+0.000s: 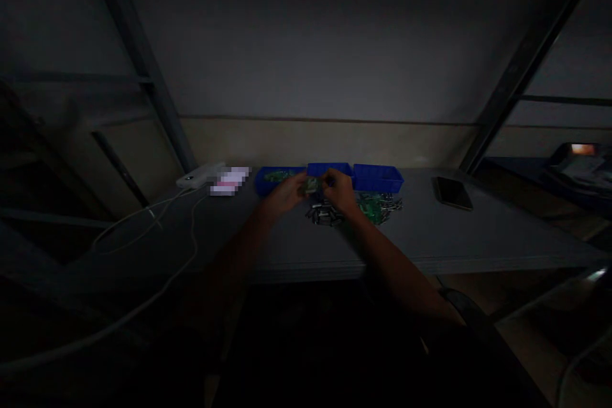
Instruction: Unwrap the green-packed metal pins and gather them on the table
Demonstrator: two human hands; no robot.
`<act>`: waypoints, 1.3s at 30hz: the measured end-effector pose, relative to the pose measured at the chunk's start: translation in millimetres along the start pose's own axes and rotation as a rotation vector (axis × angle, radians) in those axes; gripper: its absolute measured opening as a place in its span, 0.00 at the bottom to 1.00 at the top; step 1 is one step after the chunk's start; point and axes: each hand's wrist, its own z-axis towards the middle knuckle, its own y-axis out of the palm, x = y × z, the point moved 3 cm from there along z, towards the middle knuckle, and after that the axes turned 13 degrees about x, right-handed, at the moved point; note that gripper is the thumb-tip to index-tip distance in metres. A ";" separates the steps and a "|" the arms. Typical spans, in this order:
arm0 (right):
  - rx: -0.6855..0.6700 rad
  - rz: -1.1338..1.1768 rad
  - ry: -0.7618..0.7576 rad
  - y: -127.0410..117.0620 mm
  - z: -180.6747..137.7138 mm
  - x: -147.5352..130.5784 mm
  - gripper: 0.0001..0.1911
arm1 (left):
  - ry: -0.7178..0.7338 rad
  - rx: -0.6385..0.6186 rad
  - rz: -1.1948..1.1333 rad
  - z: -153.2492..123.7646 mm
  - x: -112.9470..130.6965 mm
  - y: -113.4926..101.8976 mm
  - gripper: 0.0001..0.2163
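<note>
Both my hands meet over the grey table (478,236), just in front of a row of blue bins. My left hand (285,192) and my right hand (338,190) are closed together on a small green circuit board (312,186) held between their fingertips. Below them lies a heap of small dark metal parts (324,213). To the right of my right hand is a pile of green circuit boards (371,207). The scene is very dim, so the fine detail of the board is hard to make out.
Three blue bins stand side by side at the back: left (268,178), middle (329,169), right (377,177). A dark phone (452,193) lies at the right. A white power strip (198,175) with white cables (191,236) sits at the left.
</note>
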 end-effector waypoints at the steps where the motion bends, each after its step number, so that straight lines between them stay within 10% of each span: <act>1: -0.017 -0.006 -0.019 1.1 -0.5 0.0 0.08 | 0.033 -0.012 0.006 -1.3 0.7 2.2 0.04; 6: 0.045 0.023 0.064 1.9 0.5 3.0 0.10 | 0.254 0.096 0.026 -5.9 6.8 2.1 0.08; 17: -0.168 0.570 0.910 13.2 -6.3 9.4 0.16 | 0.597 -0.005 0.117 -15.7 16.0 7.4 0.07; 21: 0.018 0.585 0.818 8.6 -1.3 15.4 0.05 | 0.649 -0.059 0.277 -20.1 13.0 13.6 0.06; 27: 0.275 0.502 0.511 3.3 6.5 22.8 0.20 | 0.665 0.046 0.362 -17.9 11.4 12.2 0.06; 35: 0.079 0.081 -0.048 -1.6 1.3 -2.1 0.07 | 0.141 0.061 0.189 -2.2 -1.0 5.4 0.25; 39: 0.027 -0.051 -0.215 4.0 -5.3 -9.4 0.10 | 0.187 0.103 0.118 -3.1 1.0 4.5 0.13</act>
